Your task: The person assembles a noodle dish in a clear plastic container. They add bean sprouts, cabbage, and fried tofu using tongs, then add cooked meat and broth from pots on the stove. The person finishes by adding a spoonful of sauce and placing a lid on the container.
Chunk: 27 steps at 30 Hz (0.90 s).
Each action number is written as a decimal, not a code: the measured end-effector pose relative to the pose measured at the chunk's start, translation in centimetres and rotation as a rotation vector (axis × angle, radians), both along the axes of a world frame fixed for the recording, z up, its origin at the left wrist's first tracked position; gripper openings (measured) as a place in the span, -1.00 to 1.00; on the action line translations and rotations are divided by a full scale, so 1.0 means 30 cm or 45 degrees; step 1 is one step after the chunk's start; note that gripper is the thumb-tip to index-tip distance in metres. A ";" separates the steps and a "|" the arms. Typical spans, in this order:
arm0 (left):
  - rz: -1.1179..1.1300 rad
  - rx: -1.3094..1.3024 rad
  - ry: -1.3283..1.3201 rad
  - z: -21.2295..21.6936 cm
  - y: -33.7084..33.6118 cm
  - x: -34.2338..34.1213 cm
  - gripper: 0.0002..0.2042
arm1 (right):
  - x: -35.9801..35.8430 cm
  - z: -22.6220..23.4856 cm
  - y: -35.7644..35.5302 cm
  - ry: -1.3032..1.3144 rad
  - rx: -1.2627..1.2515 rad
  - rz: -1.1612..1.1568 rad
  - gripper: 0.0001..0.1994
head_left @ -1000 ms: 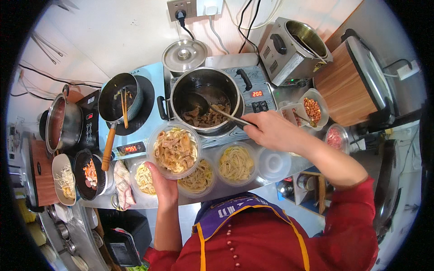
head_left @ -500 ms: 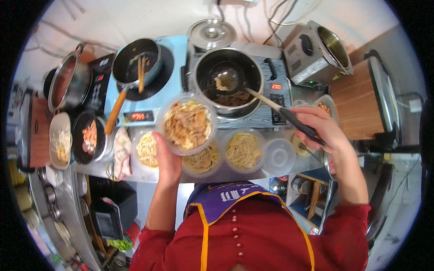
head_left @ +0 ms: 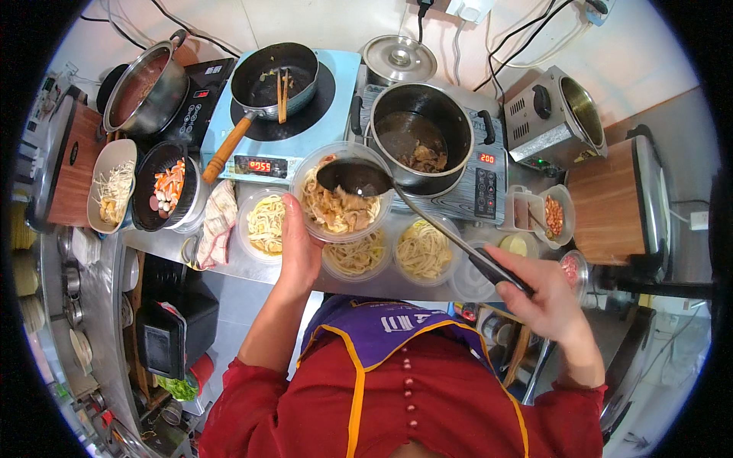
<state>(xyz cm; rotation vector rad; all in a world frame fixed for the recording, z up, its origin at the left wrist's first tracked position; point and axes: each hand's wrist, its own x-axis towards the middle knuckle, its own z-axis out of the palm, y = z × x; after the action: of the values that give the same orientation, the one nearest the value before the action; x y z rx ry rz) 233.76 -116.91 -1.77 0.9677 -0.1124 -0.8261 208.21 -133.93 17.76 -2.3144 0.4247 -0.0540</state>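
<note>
My left hand (head_left: 301, 243) grips the side of a clear round plastic bowl (head_left: 304, 162) filled with noodles and brown sliced meat (head_left: 336, 211). My right hand (head_left: 551, 296) is closed around the black handle of a ladle (head_left: 444, 227). The ladle's dark head, with liquid in it, is over the bowl and hides part of the food. Behind them, a deep pot (head_left: 460, 130) holds dark broth and pieces of meat. Below the held bowl, two bowls of noodles (head_left: 353, 253) (head_left: 424, 250) stand on the counter, and another bowl of noodles (head_left: 266, 224) is left of my left hand.
At the back left, a frying pan (head_left: 275, 76) with chopsticks sits on a blue induction cooker (head_left: 345, 84). Farther left are a steel pot (head_left: 156, 95), a black dish of chopped orange food (head_left: 169, 187) and a cloth (head_left: 219, 221). A metal fryer (head_left: 534, 114) and a peanut container (head_left: 555, 216) stand right.
The ladle has moved out of the pot, leftward and nearer, to over the bowl in my left hand. My right hand has come nearer to me. The whole view has shifted slightly.
</note>
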 end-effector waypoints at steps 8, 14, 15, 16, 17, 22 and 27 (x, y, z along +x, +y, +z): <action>-0.046 -0.058 -0.002 -0.029 0.002 -0.001 -0.34 | 0.030 0.018 -0.158 0.149 -0.277 -0.328 -0.56; 0.004 0.230 0.098 -0.069 -0.018 0.020 -0.26 | 0.159 -0.142 -0.360 0.253 -0.357 -0.202 -0.61; 0.052 0.298 0.151 -0.070 -0.015 0.021 -0.25 | 0.177 -0.157 -0.377 0.196 -0.381 -0.165 -0.62; 0.093 0.315 0.177 -0.073 -0.018 0.021 -0.24 | 0.194 -0.170 -0.396 0.142 -0.400 -0.127 -0.63; 0.117 0.390 0.162 -0.076 -0.023 0.026 -0.20 | 0.202 -0.168 -0.412 0.152 -0.378 -0.102 -0.63; -0.001 0.264 0.125 -0.073 -0.036 0.046 -0.17 | 0.211 -0.107 -0.491 0.408 -0.197 0.089 -0.61; 0.134 0.347 0.234 -0.081 -0.040 0.056 -0.16 | 0.222 -0.084 -0.573 0.595 0.447 -0.020 -0.58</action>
<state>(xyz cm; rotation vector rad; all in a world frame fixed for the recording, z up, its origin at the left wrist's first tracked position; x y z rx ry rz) 235.44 -118.10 -4.21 1.1368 0.2131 -0.8425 214.86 -151.11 15.23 -1.9625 0.6295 0.5223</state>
